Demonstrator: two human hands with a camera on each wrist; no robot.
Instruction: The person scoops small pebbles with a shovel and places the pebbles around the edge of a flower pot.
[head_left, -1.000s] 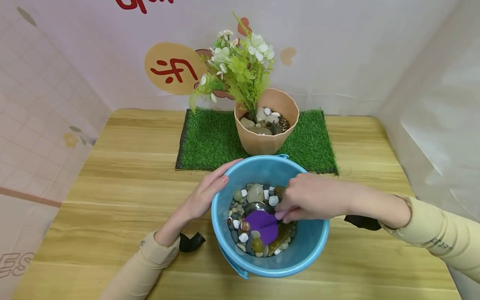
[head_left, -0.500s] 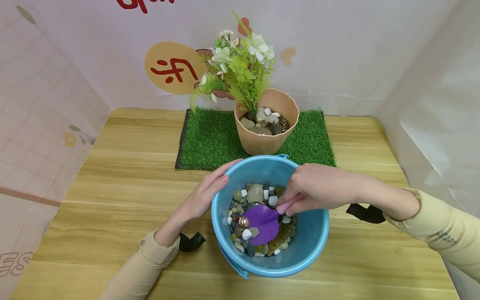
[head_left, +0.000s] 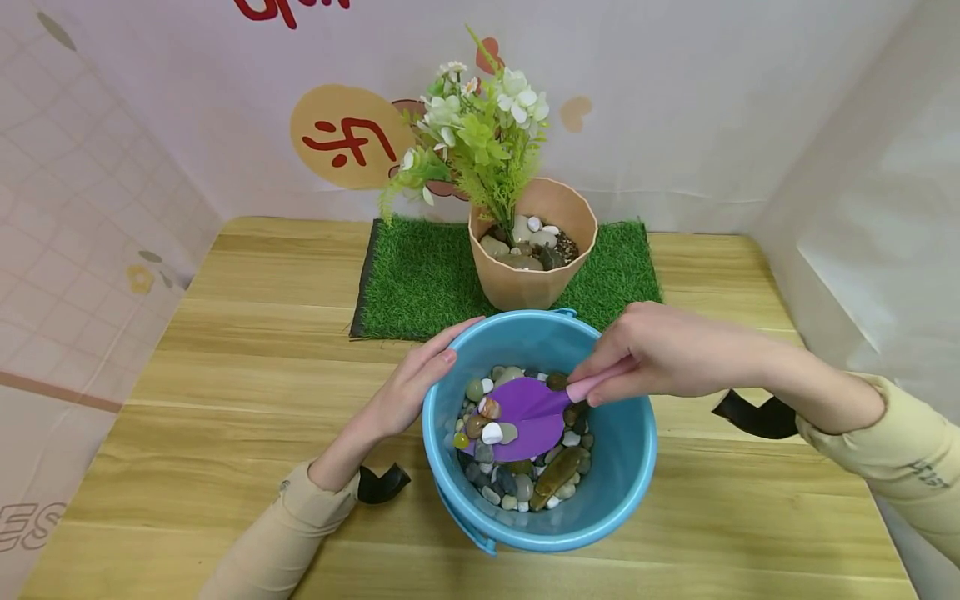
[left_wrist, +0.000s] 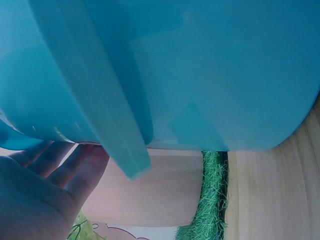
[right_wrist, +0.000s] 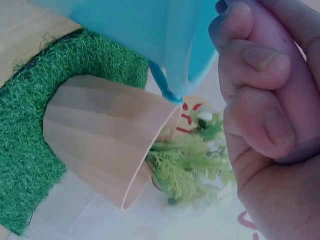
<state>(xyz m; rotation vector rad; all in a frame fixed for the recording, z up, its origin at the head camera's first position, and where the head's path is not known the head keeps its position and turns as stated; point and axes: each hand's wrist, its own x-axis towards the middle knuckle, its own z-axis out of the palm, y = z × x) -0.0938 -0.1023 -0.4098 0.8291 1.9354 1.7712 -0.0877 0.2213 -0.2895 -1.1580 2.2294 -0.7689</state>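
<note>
My right hand (head_left: 667, 350) grips the pink handle of a toy shovel (head_left: 528, 417), fingers curled round the handle (right_wrist: 280, 55) in the right wrist view. The shovel's purple blade carries a few pebbles, among them a white stone (head_left: 492, 433) and a brown one, inside a blue bucket (head_left: 630, 492). Beneath the blade, mixed pebbles (head_left: 517, 483) cover the bucket's bottom. My left hand (head_left: 408, 387) rests on the bucket's left side near the rim, its fingers laid fairly straight along the outside; the left wrist view shows those fingers (left_wrist: 82, 172) against the wall.
Behind the bucket a peach flowerpot (head_left: 525, 287) with white flowers (head_left: 480, 125), stones and dark soil stands on a green turf mat (head_left: 420, 275). The wooden table (head_left: 262, 333) meets printed wall sheets at the back and sides. The bucket's handle (head_left: 465, 529) hangs down at its front left.
The right hand has moved up and to the right, raising the shovel with pebbles on its blade off the heap. The left hand and bucket have stayed nearly still.
</note>
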